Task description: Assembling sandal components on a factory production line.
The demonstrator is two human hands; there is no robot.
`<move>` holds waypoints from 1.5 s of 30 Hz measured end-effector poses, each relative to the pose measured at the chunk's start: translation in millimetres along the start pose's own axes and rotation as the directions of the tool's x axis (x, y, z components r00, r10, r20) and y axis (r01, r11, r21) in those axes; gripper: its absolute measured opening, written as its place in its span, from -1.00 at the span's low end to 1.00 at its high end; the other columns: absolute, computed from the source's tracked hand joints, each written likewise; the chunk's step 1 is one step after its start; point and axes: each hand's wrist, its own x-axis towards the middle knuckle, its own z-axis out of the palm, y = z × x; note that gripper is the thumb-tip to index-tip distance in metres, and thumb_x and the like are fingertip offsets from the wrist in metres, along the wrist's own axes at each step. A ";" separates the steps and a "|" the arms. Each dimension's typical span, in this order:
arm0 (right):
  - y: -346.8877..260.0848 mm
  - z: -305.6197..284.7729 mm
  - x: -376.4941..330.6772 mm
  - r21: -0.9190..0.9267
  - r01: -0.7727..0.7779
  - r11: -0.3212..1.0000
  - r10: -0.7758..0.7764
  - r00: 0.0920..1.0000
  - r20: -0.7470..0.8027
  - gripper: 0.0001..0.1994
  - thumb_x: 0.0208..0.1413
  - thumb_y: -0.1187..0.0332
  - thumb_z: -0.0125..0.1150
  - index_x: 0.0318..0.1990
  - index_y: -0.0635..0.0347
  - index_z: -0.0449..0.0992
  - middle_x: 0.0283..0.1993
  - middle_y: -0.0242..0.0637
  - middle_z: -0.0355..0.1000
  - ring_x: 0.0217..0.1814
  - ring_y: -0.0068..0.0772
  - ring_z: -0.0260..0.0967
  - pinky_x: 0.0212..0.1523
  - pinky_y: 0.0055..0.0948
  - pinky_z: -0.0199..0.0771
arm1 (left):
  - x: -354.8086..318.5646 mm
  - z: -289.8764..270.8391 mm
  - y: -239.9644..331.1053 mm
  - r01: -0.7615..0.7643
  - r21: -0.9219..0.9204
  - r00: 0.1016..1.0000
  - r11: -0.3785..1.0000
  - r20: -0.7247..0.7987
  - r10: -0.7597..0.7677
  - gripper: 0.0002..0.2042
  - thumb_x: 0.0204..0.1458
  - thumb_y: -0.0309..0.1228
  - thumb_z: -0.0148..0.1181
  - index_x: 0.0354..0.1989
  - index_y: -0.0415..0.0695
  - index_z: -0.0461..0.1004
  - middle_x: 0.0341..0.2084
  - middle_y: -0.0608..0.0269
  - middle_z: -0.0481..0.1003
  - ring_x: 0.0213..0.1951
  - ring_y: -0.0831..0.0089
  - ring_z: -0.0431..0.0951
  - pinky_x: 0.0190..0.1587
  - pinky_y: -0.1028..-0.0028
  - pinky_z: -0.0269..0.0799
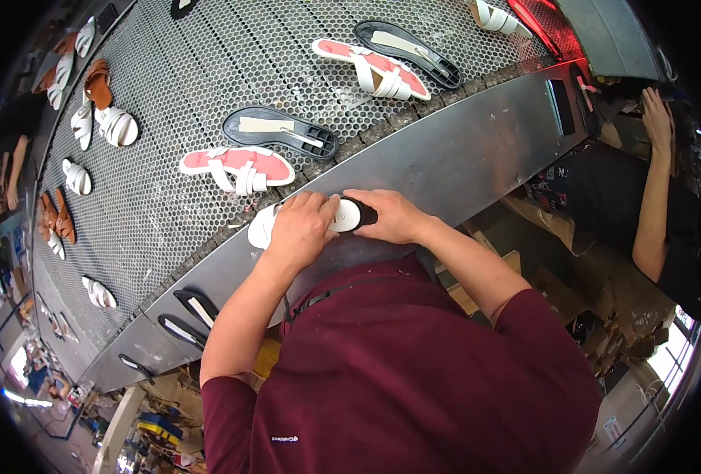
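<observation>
A white sandal (261, 229) lies lengthwise under my hands at the metal ledge (437, 150), close to my body. My left hand (301, 227) wraps over its middle, fingers curled around it. At its rounded white end, my right hand (391, 217) grips the edge, where a bit of black sole shows. The straps are mostly hidden by my left hand. Just beyond, on the mesh conveyor, are a strappy white sandal upper (265, 168) with a pink underside and a black sole (279, 130) with a pale strip along it.
Another pink-bottomed upper (374, 67) and black sole (408, 52) lie farther right on the mesh conveyor (184, 79). White and brown sandals (117, 126) stand along its left. Black soles (196, 308) rest on the ledge's left. At right, a co-worker's arm (655, 182) reaches toward a machine (611, 39).
</observation>
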 end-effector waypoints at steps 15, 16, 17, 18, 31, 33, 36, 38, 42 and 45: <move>-17.4 -25.9 3.6 0.254 -0.228 0.940 0.190 0.968 0.165 -0.28 -0.19 0.41 0.37 0.21 0.27 0.22 -0.27 -0.08 0.51 -0.24 -0.29 0.48 -0.13 -0.39 0.45 | 11.6 -11.3 7.3 -0.027 0.000 1.000 1.000 0.000 0.027 -0.43 -0.35 -0.31 0.41 -0.04 -0.13 0.43 -0.25 0.22 0.44 -0.15 0.26 0.45 -0.10 0.31 0.39; -17.9 -27.0 4.0 0.252 -0.240 0.938 0.199 0.964 0.178 -0.28 -0.18 0.41 0.36 0.21 0.29 0.22 -0.26 -0.08 0.51 -0.24 -0.30 0.48 -0.14 -0.40 0.45 | 12.3 -10.7 7.5 -0.028 0.005 1.000 1.000 0.003 0.028 -0.43 -0.34 -0.31 0.41 -0.04 -0.14 0.42 -0.24 0.22 0.44 -0.15 0.26 0.45 -0.10 0.31 0.39; -18.0 -27.3 3.3 0.251 -0.241 0.938 0.200 0.964 0.177 -0.28 -0.18 0.41 0.36 0.21 0.29 0.22 -0.26 -0.08 0.51 -0.24 -0.30 0.48 -0.14 -0.40 0.45 | 13.1 -9.5 8.3 -0.030 0.005 1.000 1.000 0.003 0.030 -0.43 -0.34 -0.31 0.41 -0.04 -0.14 0.42 -0.24 0.22 0.44 -0.15 0.26 0.45 -0.10 0.31 0.39; -18.4 -26.8 2.1 0.240 -0.198 0.951 0.171 0.977 0.126 -0.32 -0.16 0.39 0.35 0.19 0.31 0.24 -0.28 -0.08 0.52 -0.27 -0.33 0.49 -0.18 -0.41 0.46 | 13.4 -7.7 9.4 -0.032 0.019 0.999 0.999 -0.001 0.032 -0.42 -0.34 -0.30 0.41 -0.03 -0.15 0.42 -0.24 0.21 0.43 -0.15 0.26 0.45 -0.10 0.32 0.39; -10.1 -38.5 3.4 0.315 -0.156 0.936 0.197 0.975 -0.104 -0.60 0.02 0.36 0.22 0.01 0.36 0.43 -0.36 -0.16 0.52 -0.36 -0.58 0.42 -0.33 -0.49 0.43 | 33.7 -17.3 23.9 0.064 -0.160 0.998 0.985 0.015 -0.062 -0.34 -0.31 -0.24 0.44 0.05 -0.17 0.37 -0.08 0.10 0.42 -0.01 0.15 0.42 0.01 0.27 0.37; -1.9 -45.1 2.6 0.345 -0.151 0.926 0.190 0.978 -0.081 -0.60 0.02 0.37 0.22 0.02 0.36 0.43 -0.32 -0.18 0.53 -0.33 -0.59 0.41 -0.30 -0.50 0.43 | 40.3 -24.3 21.2 0.059 -0.144 0.998 0.988 0.001 -0.059 -0.32 -0.32 -0.23 0.44 0.06 -0.17 0.35 -0.04 0.06 0.40 0.03 0.14 0.39 0.03 0.26 0.35; -1.3 -63.0 6.8 0.378 -0.176 0.909 0.191 0.982 -0.001 -0.60 0.04 0.38 0.21 0.05 0.35 0.41 -0.24 -0.24 0.53 -0.27 -0.61 0.38 -0.25 -0.53 0.41 | 55.8 -28.9 9.3 0.053 -0.119 0.997 0.991 -0.040 -0.058 -0.37 -0.25 -0.14 0.38 0.03 -0.18 0.40 -0.05 -0.03 0.44 0.01 0.07 0.43 0.00 0.22 0.37; -0.6 -70.9 11.3 0.494 -0.239 0.836 0.224 0.970 0.092 -0.60 0.07 0.41 0.20 0.08 0.33 0.39 -0.26 -0.29 0.52 -0.29 -0.65 0.36 -0.27 -0.55 0.40 | 66.0 -34.1 4.0 0.341 -0.270 0.886 0.900 0.413 -0.212 -0.47 -0.16 -0.08 0.29 -0.09 -0.23 0.48 -0.21 -0.08 0.51 -0.12 0.02 0.50 -0.07 0.20 0.40; 2.5 -84.3 19.8 0.423 -0.392 0.817 0.396 0.914 0.082 -0.61 0.09 0.36 0.24 0.07 0.30 0.40 -0.31 -0.36 0.50 -0.30 -0.72 0.32 -0.27 -0.59 0.38 | 68.1 -30.9 -3.4 0.494 -0.404 0.844 0.770 0.435 -0.313 -0.52 -0.08 -0.07 0.23 -0.21 -0.30 0.51 -0.39 -0.12 0.53 -0.30 0.06 0.56 -0.21 0.27 0.43; 13.4 -64.6 23.2 0.555 -0.318 0.768 0.308 0.944 0.115 -0.61 0.08 0.27 0.26 -0.01 0.35 0.44 -0.39 -0.35 0.48 -0.36 -0.68 0.34 -0.31 -0.58 0.37 | 67.2 -29.4 -2.7 0.555 -0.493 0.829 0.670 0.399 -0.393 -0.53 -0.04 -0.09 0.21 -0.24 -0.36 0.50 -0.44 -0.09 0.53 -0.38 0.21 0.57 -0.29 0.32 0.43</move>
